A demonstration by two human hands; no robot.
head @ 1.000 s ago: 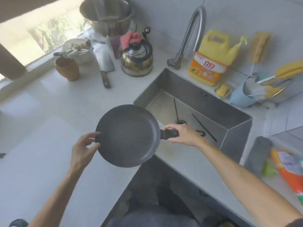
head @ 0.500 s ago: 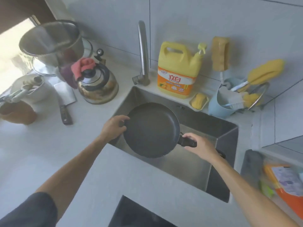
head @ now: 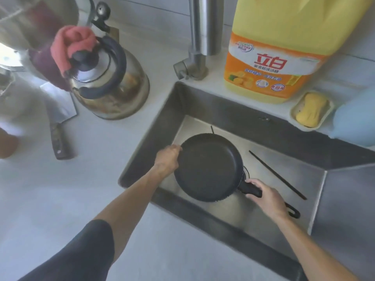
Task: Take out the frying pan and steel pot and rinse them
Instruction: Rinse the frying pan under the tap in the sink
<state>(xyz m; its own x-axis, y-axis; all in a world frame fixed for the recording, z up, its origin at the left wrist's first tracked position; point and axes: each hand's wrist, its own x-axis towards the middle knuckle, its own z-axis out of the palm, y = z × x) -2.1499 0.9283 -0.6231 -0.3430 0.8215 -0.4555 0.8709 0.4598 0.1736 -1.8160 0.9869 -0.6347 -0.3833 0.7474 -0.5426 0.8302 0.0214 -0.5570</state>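
Note:
A round black frying pan [head: 209, 167] sits low inside the steel sink [head: 253, 116], over the drain. My left hand [head: 168, 157] grips its left rim. My right hand [head: 263, 195] is closed around its black handle, whose hooked end pokes out behind my wrist. The steel pot [head: 18, 19] is only partly in view, blurred, at the top left corner on the counter.
The tap [head: 200, 37] stands behind the sink, beside a yellow detergent jug [head: 284, 49] and a soap dish [head: 310, 110]. A steel kettle [head: 109, 84] with a pink cloth and a cleaver [head: 58, 118] lie on the white counter at left. Black chopsticks [head: 278, 175] rest in the sink.
Both hands carried the pan from above the counter edge to over the sink, then lowered it deep into the basin. The view has moved in close to the sink.

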